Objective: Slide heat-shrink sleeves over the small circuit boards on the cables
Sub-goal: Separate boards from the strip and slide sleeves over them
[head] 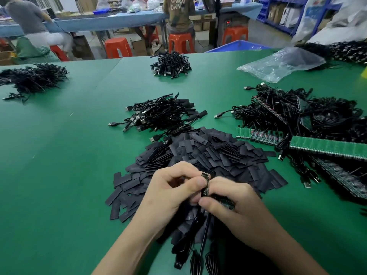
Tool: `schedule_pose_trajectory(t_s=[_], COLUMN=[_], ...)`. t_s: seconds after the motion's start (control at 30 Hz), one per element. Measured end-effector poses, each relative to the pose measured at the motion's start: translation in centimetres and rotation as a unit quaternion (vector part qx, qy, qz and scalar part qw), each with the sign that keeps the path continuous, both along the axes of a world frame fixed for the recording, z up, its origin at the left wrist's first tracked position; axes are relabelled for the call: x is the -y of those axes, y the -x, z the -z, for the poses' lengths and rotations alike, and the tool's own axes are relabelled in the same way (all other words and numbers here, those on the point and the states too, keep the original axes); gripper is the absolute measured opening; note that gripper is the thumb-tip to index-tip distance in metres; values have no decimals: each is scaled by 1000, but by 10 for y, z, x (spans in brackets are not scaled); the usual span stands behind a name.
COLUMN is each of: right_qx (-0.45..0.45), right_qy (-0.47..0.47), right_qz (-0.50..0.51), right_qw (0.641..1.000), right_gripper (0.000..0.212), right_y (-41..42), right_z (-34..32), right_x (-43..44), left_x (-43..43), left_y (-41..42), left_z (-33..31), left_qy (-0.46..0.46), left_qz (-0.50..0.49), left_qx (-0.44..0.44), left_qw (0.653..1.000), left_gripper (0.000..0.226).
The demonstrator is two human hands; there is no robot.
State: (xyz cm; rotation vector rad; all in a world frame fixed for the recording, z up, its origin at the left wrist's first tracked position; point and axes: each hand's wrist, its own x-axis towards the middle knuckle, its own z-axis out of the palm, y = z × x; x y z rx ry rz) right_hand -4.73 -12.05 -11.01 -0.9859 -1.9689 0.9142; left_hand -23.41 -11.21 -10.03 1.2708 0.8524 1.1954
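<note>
Both hands meet low in the middle of the head view, over a heap of flat black heat-shrink sleeves (pixel 210 153). My left hand (pixel 170 193) and my right hand (pixel 232 203) pinch a small circuit board (pixel 205 184) between thumbs and fingers, held upright. A strip of further small boards (pixel 224 202) lies under my right fingers. Black cables (pixel 204 233) hang from the boards down toward me. Whether a sleeve sits on the board is hidden by my fingers.
On the green table (pixel 65 155), a bundle of sleeved USB cables (pixel 160 114) lies behind the heap. Tangled cables with green board panels (pixel 309 132) fill the right side. More cable piles (pixel 171 64) and a plastic bag (pixel 282 63) lie farther back. People sit beyond.
</note>
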Motion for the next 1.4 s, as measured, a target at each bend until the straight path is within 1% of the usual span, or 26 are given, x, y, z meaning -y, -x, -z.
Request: schedule_pose_trajectory(t_s=[0.03, 0.07, 0.1, 0.13, 0.17, 0.23, 0.3, 0.33, 0.37, 0.43, 0.57, 0.63, 0.67, 0.7, 0.73, 0.8, 0.83, 0.87, 0.9, 0.93, 1.0, 1.1, 1.17, 1.27, 1.33, 1.4], right_qx=[-36, -78, -130, -191, -258, -367, -446, -466, -466, -422, -285, -243, -233, -228, -228, -237, -239, -238, -234, -230, -223, -213, -209, -188, -180, -158], right_qy=[46, 89, 129, 169, 212, 279, 331, 354, 374, 404, 412, 400, 393, 389, 387, 390, 391, 389, 385, 382, 379, 370, 361, 347, 330, 286], right_qz=[-9, -20, -29, -34, -36, -54, -111, -140, -157, -158, -117, -88, -76, -66, -57, -37, -24, -10, 4, 15, 26, 19, 12, 6, 9, 29], right_qw=[998, 993, 983, 966, 942, 886, 824, 799, 787, 796, 858, 879, 886, 890, 892, 889, 888, 890, 893, 895, 898, 904, 909, 919, 927, 945], right_gripper=[26, 26, 28, 29, 30, 30, 32, 32, 33, 35, 35, 35, 36, 37, 38, 40, 40, 41, 43, 46, 52, 42, 33, 24, 27, 34], right_y=[2, 2, 2, 0, -3, -12, -24, -30, -35, -43, -47, -44, -43, -41, -40, -34, -31, -27, -24, -22, -20, -21, -23, -21, -18, -20], right_z=[-1, -3, -6, -9, -11, -15, -18, -20, -21, -20, -14, -12, -11, -11, -10, -8, -8, -7, -6, -5, -2, -3, -4, -4, -3, -2], right_x=[2, 2, 3, 2, 2, -2, -6, -9, -10, -13, -15, -16, -17, -17, -17, -17, -17, -17, -17, -17, -17, -16, -16, -15, -14, -15], left_x=[0, -2, -6, -10, -15, -25, -32, -33, -35, -39, -41, -37, -34, -31, -28, -23, -18, -14, -10, -6, -1, 0, -1, -2, -3, -4], left_y=[-1, 0, 1, 2, 2, 2, 0, -1, -2, -3, -1, 6, 9, 12, 14, 14, 11, 8, 6, 4, -1, -6, -5, -4, -3, -2], left_z=[1, 2, 4, 7, 9, 13, 17, 19, 20, 19, 11, 5, 1, -1, -2, -1, -2, -1, 1, 3, 7, 15, 18, 20, 19, 20], left_qy=[-13, -38, -78, -120, -147, -166, -177, -182, -187, -191, -219, -233, -228, -214, -188, -98, -68, -75, -107, -159, -260, -327, -324, -281, -250, -234], left_qz=[-15, -53, -110, -161, -199, -220, -212, -208, -209, -219, -212, -220, -228, -230, -222, -167, -137, -123, -125, -135, -148, -135, -119, -115, -114, -111], left_qx=[-14, -65, -154, -249, -332, -432, -490, -511, -524, -536, -585, -589, -582, -565, -529, -394, -332, -297, -282, -288, -314, -311, -305, -297, -290, -299], left_qw=[1000, 996, 979, 947, 910, 859, 827, 814, 804, 793, 751, 741, 747, 763, 797, 898, 931, 944, 945, 935, 901, 882, 887, 905, 917, 919], left_gripper=[19, 20, 17, 16, 19, 26, 28, 28, 27, 23, 12, 7, 6, 5, 5, 10, 12, 13, 13, 10, 10, 10, 11, 17, 24, 31])
